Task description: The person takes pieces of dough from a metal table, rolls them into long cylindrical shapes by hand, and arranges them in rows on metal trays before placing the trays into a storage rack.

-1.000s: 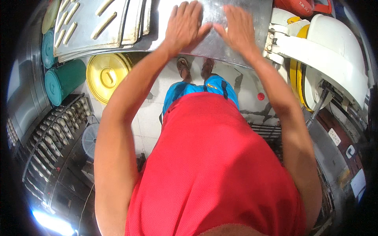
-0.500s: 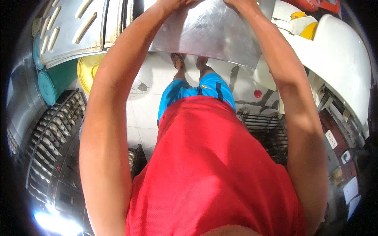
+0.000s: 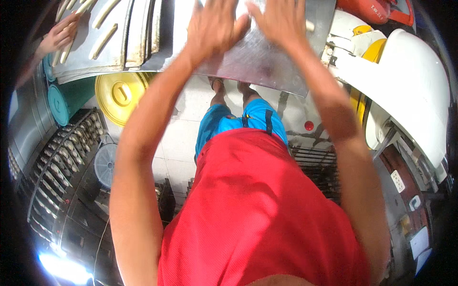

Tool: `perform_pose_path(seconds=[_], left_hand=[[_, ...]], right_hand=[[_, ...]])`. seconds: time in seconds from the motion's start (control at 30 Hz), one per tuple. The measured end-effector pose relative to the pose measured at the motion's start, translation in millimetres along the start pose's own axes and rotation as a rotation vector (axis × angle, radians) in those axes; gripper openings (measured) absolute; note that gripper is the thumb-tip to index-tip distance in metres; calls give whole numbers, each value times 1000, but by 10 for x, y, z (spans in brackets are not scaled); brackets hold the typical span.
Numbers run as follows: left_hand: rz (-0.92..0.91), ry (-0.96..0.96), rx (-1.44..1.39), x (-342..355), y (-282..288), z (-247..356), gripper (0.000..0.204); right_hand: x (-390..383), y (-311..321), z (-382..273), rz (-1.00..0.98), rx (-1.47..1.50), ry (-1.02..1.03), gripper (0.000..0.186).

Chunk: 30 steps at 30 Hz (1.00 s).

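Note:
My left hand (image 3: 214, 28) is over the steel tabletop (image 3: 267, 64), its fingers stretched out toward the top edge of the picture. Beside it, thumb close to thumb, my right hand (image 3: 281, 24) is also flat with straight fingers. A short pale end of what looks like a dough strip (image 3: 310, 25) pokes out to the right of my right hand; whether the rest runs beneath my hands is hidden. At the far left, another person's hand (image 3: 62, 34) touches pale dough strips on a metal tray (image 3: 88, 62). One more dough strip (image 3: 103, 41) rests on that tray.
More trays (image 3: 138, 47) stand between that tray and my left arm. Below the table edge is a yellow round lid (image 3: 121, 97), with a teal bin (image 3: 58, 105) beside it. A white machine (image 3: 415, 81) stands at right. Loaded racks (image 3: 62, 167) fill the lower left.
Both my hands have come back toward me from the top edge and now show flat fingers. Another person's hand has appeared over the tray at left. The dough end at right has come into sight.

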State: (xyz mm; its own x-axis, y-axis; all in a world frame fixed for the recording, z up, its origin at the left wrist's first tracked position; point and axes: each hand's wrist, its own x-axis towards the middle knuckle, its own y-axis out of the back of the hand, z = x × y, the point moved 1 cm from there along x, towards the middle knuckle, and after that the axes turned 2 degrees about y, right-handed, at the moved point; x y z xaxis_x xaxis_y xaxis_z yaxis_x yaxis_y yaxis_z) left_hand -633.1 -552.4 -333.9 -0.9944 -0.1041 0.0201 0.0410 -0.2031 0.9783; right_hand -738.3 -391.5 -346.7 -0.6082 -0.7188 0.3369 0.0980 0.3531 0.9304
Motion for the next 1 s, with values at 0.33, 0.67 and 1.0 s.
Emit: perform_pose_path(seconds=[0.33,0.67,1.0], left_hand=[[43,116,-156,-808,1,243,78],[313,101,68,622,198,-468,72],[-86,-108,-465,-347,448,-673,33]], right_hand=[[-731,595,-304,-349,108,37,74],[404,-18,167,-211,168,-94,81],[93,702,476,-598,430,-218,39]])
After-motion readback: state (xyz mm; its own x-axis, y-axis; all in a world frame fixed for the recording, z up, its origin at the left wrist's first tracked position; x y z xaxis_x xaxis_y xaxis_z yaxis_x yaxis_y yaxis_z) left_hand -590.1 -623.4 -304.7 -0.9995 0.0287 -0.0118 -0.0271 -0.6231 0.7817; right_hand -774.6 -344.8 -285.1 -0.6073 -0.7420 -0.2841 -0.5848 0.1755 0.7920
